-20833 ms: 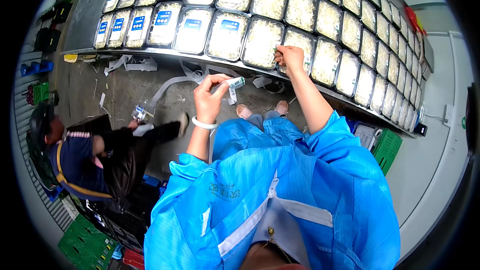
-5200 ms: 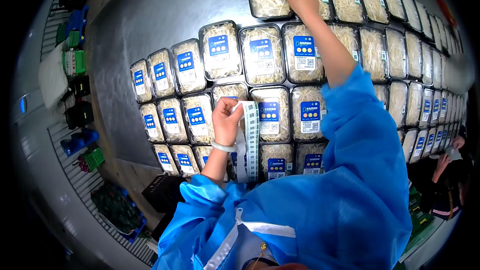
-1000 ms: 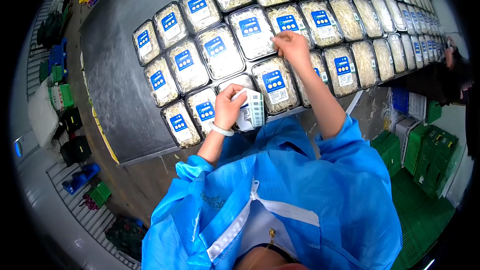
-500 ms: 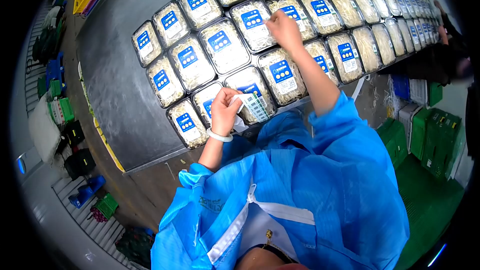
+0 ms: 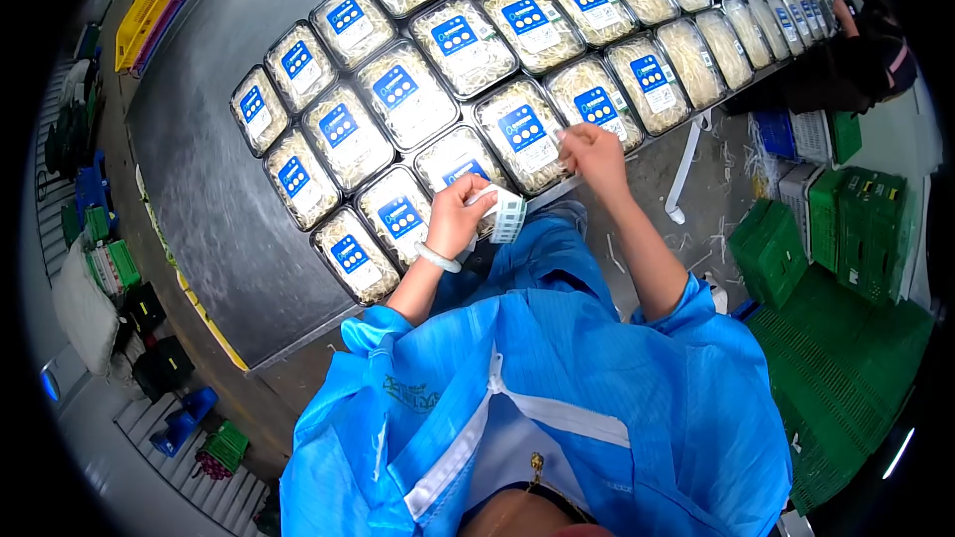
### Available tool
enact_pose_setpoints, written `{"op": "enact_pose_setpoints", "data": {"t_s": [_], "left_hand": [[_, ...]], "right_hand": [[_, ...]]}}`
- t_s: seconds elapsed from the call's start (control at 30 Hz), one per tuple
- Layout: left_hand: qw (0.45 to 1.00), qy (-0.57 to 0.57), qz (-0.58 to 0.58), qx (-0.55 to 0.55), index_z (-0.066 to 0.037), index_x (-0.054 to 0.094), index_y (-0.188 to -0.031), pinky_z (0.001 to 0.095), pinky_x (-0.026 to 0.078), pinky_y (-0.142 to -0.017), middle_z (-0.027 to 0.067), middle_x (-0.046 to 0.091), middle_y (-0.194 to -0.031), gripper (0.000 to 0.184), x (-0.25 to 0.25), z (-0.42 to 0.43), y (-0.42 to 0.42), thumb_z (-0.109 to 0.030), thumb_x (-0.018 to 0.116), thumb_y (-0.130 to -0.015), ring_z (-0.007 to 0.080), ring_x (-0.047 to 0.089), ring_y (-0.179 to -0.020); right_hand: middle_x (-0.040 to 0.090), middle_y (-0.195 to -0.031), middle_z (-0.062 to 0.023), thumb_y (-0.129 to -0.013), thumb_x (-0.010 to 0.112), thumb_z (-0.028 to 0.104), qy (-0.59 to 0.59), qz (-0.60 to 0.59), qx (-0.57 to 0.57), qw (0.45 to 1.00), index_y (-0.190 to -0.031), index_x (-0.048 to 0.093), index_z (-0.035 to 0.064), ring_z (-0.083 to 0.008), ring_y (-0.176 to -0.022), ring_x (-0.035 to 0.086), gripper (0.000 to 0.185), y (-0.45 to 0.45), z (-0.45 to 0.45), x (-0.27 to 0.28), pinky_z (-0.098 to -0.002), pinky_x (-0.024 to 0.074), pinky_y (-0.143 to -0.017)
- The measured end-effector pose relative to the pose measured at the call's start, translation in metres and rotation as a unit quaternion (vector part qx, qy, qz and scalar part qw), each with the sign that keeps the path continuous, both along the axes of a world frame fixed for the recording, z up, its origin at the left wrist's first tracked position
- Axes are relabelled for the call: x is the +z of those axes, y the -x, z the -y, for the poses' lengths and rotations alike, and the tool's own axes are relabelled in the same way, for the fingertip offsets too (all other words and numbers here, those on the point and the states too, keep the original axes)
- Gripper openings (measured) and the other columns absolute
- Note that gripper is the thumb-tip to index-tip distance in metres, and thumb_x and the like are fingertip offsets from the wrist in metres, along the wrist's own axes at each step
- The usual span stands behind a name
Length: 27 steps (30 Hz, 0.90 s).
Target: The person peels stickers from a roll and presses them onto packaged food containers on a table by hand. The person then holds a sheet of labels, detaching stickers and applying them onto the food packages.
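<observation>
My left hand pinches a strip of small green-and-white labels above the front row of packs. The fingers of my right hand are pressed together at the right edge of a front-row pack with a blue-and-white label; whatever they hold is too small to make out. Rows of black trays filled with pale sprouts under clear film stand on the metal table. Many trays, such as the front-left one, carry blue labels. Some farther right have only a small green-and-white label.
At the far right a person in dark clothing stands by the table, one hand near the packs. Green crates are stacked on the right. A yellow crate lies at the upper left. White backing strips hang below the table edge.
My right hand has moved from a second-row pack down to a front-row pack. My left hand still holds the label strip. The view has shifted slightly.
</observation>
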<state>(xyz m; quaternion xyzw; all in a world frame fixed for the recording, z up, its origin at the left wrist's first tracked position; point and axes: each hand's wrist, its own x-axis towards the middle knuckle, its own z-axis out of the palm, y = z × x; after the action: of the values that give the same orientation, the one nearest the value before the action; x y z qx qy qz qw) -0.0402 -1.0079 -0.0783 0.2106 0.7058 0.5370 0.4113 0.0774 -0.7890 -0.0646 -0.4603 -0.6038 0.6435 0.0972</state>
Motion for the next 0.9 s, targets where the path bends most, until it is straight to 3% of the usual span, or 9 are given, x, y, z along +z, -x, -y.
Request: {"op": "enact_pose_setpoints", "data": {"t_s": [0.2, 0.23, 0.33, 0.4, 0.47, 0.57, 0.67, 0.77, 0.9], "left_hand": [[0.998, -0.034, 0.042, -0.021, -0.001, 0.060, -0.089, 0.0196, 0.043, -0.064, 0.0005, 0.064, -0.084, 0.004, 0.010, 0.005, -0.003, 0.000, 0.063, -0.090, 0.0034, 0.053, -0.073], [0.998, -0.040, 0.052, -0.015, -0.001, 0.059, -0.089, 0.0194, 0.043, -0.065, 0.0010, 0.064, -0.085, 0.004, 0.018, 0.004, -0.003, 0.001, 0.063, -0.090, 0.0036, 0.054, -0.073], [0.996, -0.046, 0.074, 0.014, 0.000, 0.058, -0.090, 0.0191, 0.044, -0.066, 0.0021, 0.064, -0.087, 0.004, 0.017, 0.010, -0.002, 0.001, 0.061, -0.091, 0.0036, 0.054, -0.073], [0.995, -0.056, 0.066, 0.052, 0.000, 0.060, -0.089, 0.0186, 0.042, -0.062, 0.0006, 0.063, -0.082, 0.003, 0.012, 0.013, -0.004, 0.000, 0.062, -0.090, 0.0022, 0.052, -0.069], [0.994, -0.076, 0.045, 0.072, 0.000, 0.062, -0.096, 0.0204, 0.047, -0.069, 0.0027, 0.066, -0.086, 0.006, 0.011, 0.015, -0.005, 0.000, 0.063, -0.090, 0.0048, 0.058, -0.079], [0.998, -0.047, 0.026, 0.045, 0.000, 0.066, -0.098, 0.0222, 0.048, -0.070, 0.0039, 0.068, -0.086, 0.011, 0.014, 0.025, -0.004, -0.002, 0.066, -0.088, 0.0057, 0.060, -0.080], [0.999, 0.011, 0.017, 0.031, 0.000, 0.067, -0.091, 0.0237, 0.048, -0.065, 0.0038, 0.068, -0.080, 0.007, 0.020, 0.036, -0.005, -0.004, 0.069, -0.086, 0.0064, 0.060, -0.074], [0.996, 0.063, -0.021, 0.061, 0.000, 0.066, -0.085, 0.0244, 0.046, -0.060, 0.0041, 0.067, -0.074, 0.012, 0.014, 0.053, -0.005, -0.010, 0.073, -0.083, 0.0072, 0.058, -0.068], [0.993, 0.036, -0.017, 0.112, -0.001, 0.065, -0.085, 0.0225, 0.045, -0.063, 0.0024, 0.064, -0.073, 0.011, -0.002, 0.080, 0.001, -0.010, 0.073, -0.084, 0.0055, 0.056, -0.069]], "right_hand": [[0.064, -0.058, -0.0112, -0.083, 0.069, 0.017, -0.056, 0.091, -0.026, 0.994, -0.077, 0.067, -0.0052, -0.0136, -0.045, 0.059, 0.023, 0.021, -0.007, -0.035, -0.0282, 0.0467, -0.046], [0.067, -0.065, -0.0152, -0.082, 0.069, 0.024, -0.096, 0.149, 0.014, 0.984, -0.078, 0.068, -0.0037, -0.0224, -0.054, 0.066, 0.028, 0.024, -0.008, -0.037, -0.0355, 0.0515, -0.053], [0.069, -0.074, -0.0189, -0.082, 0.070, 0.034, -0.368, 0.292, 0.155, 0.869, -0.081, 0.069, -0.0015, -0.0327, -0.069, 0.068, 0.035, 0.026, -0.012, -0.029, -0.0433, 0.0536, -0.063], [0.068, -0.080, -0.0208, -0.082, 0.069, 0.040, -0.384, 0.321, 0.183, 0.846, -0.086, 0.069, 0.0021, -0.0374, -0.079, 0.067, 0.038, 0.025, -0.013, -0.005, -0.0466, 0.0522, -0.069], [0.068, -0.082, -0.0181, -0.084, 0.067, 0.038, -0.331, 0.255, 0.240, 0.876, -0.089, 0.068, 0.0047, -0.0360, -0.080, 0.066, 0.033, 0.031, 0.001, 0.027, -0.0456, 0.0515, -0.070], [0.068, -0.082, -0.0105, -0.084, 0.067, 0.033, -0.286, -0.016, 0.400, 0.871, -0.098, 0.062, 0.0086, -0.0342, -0.077, 0.065, 0.029, 0.017, 0.047, 0.034, -0.0431, 0.0504, -0.070], [0.066, -0.080, -0.0096, -0.084, 0.066, 0.027, -0.353, -0.026, 0.513, 0.782, -0.099, 0.064, 0.0100, -0.0343, -0.079, 0.064, 0.023, 0.012, 0.068, 0.036, -0.0442, 0.0499, -0.069], [0.067, -0.075, -0.0095, -0.085, 0.067, 0.025, -0.301, -0.002, 0.447, 0.843, -0.094, 0.067, 0.0063, -0.0294, -0.070, 0.066, 0.021, 0.013, 0.069, 0.029, -0.0400, 0.0504, -0.062], [0.068, -0.067, -0.0117, -0.085, 0.067, 0.019, -0.074, 0.048, 0.200, 0.976, -0.084, 0.069, -0.0005, -0.0197, -0.055, 0.064, 0.020, 0.032, 0.068, -0.003, -0.0333, 0.0492, -0.053]]}}
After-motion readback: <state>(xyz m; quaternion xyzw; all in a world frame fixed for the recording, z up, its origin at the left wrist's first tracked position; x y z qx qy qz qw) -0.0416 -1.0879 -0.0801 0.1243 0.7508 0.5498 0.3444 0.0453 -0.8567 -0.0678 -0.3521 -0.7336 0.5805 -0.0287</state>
